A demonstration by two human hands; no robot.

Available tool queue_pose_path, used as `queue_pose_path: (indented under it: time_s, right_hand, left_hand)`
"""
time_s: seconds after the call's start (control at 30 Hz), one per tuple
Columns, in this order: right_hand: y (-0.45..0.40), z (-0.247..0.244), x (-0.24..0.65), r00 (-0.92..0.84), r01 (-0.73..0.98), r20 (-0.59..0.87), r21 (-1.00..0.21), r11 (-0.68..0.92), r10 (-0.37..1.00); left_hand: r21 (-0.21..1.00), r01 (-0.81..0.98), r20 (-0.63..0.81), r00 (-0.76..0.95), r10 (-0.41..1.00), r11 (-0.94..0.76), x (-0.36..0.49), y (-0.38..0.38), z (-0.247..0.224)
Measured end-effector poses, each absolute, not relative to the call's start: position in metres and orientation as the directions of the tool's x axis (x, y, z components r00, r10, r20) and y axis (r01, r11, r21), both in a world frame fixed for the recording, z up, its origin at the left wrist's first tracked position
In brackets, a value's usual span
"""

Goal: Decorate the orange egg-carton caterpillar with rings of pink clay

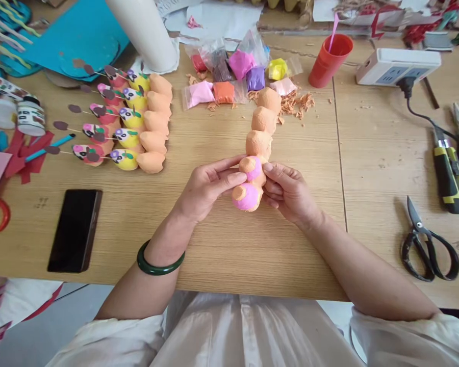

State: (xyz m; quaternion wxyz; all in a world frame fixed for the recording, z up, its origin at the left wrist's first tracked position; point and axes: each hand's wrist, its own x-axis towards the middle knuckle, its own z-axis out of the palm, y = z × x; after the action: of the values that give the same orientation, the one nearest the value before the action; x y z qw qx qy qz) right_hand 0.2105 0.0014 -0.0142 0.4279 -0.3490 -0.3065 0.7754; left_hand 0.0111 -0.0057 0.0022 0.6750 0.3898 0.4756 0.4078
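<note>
An orange strip of several rounded bumps (pixel 258 142) runs away from me over the table's middle. Pink clay covers part of its two nearest bumps, leaving orange tips showing. My left hand (pixel 206 187) holds the strip from the left, with thumb and fingers at the second-nearest bump. On the right side my right hand (pixel 290 191) pinches the strip's edge, its thumb beside the pink patch and its other fingers curled. Bags of coloured clay (pixel 224 93) lie beyond the strip, near orange crumbs (pixel 298 103).
Painted bumpy pieces (pixel 126 125) stand at the left, with a black phone (pixel 75 230) nearer me. A red cup (pixel 329 63), a white power strip (pixel 398 66), black scissors (pixel 421 239) and a yellow-black cutter (pixel 449 176) are at the right. A white roll (pixel 143 30) stands behind.
</note>
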Motion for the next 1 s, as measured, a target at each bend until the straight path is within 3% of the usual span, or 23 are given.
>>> queue_pose_path:
  time_s: [0.3, 0.5, 0.77, 1.0]
  right_hand:
    - [-0.002, -0.013, 0.206, -0.411, -0.408, -0.278, -0.796, -0.447, 0.868]
    - [-0.003, -0.013, 0.205, -0.397, -0.389, -0.254, -0.824, -0.412, 0.882]
    - [-0.006, -0.012, 0.202, -0.326, -0.374, -0.234, -0.858, -0.352, 0.916]
    - [-0.008, -0.015, 0.201, -0.298, -0.362, -0.219, -0.875, -0.323, 0.929]
  left_hand:
    - [0.936, -0.036, -0.33, 0.256, 0.909, 0.35, -0.003, 0.001, 0.001]
    - [0.965, 0.03, -0.261, 0.247, 0.933, 0.261, -0.001, 0.003, -0.004]
    - [0.964, -0.031, -0.247, 0.251, 0.936, 0.263, 0.002, 0.0, -0.005]
    - [0.985, 0.031, -0.174, 0.209, 0.962, 0.172, 0.009, -0.005, -0.012]
